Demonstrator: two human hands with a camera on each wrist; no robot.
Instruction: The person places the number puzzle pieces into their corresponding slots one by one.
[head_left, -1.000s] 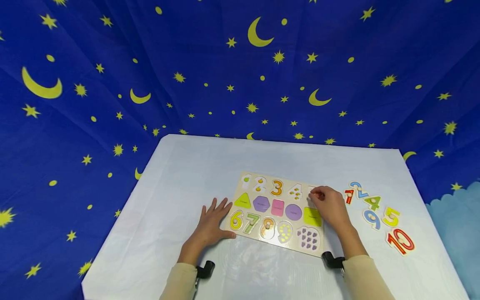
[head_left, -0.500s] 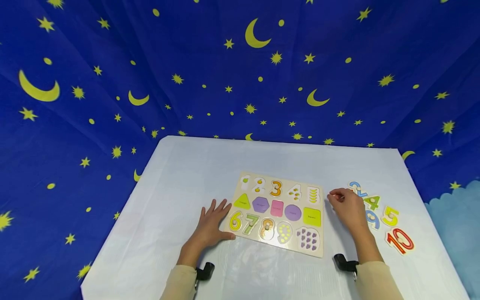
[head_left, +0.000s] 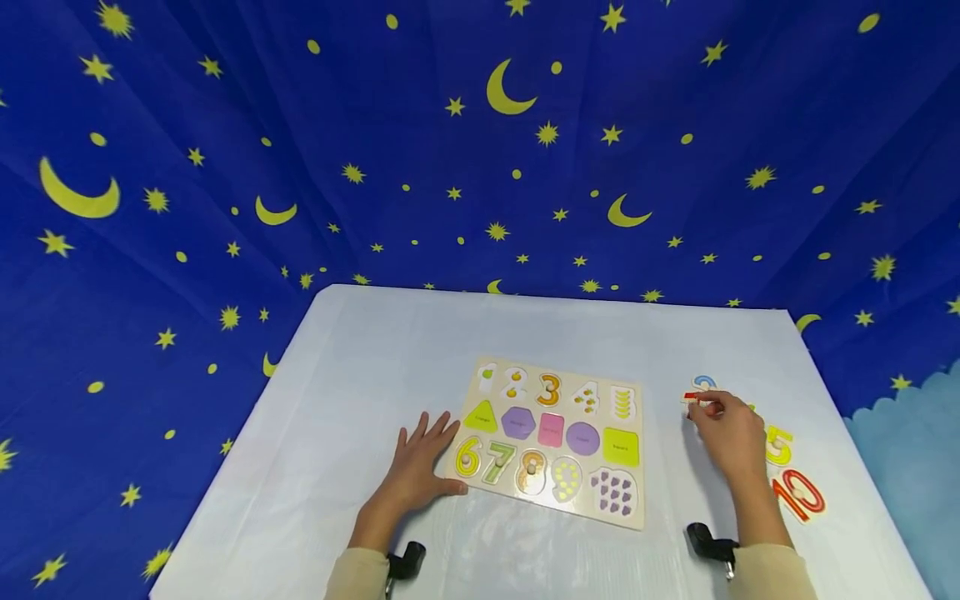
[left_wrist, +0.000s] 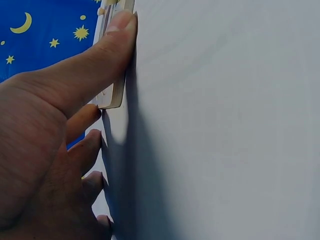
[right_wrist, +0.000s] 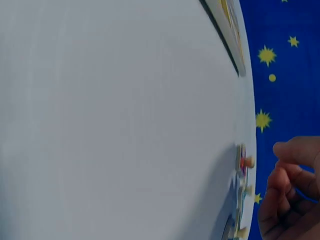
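Note:
A wooden number-and-shape puzzle board lies in the middle of the white table. My left hand lies flat on the table with straight fingers, and its thumb presses along the board's left edge. My right hand hovers right of the board with its fingers curled over a red number 1 piece. In the right wrist view the hand is a short gap from that piece's peg and holds nothing.
Loose pieces lie right of the board: a blue 2, a yellow 5 and a red 10. A blue cloth with yellow stars and moons hangs behind and around the table. The board's far edge shows in the right wrist view.
My right hand left the board's top right corner and moved right to the loose pieces, stopping over the red 1. The left hand stayed put.

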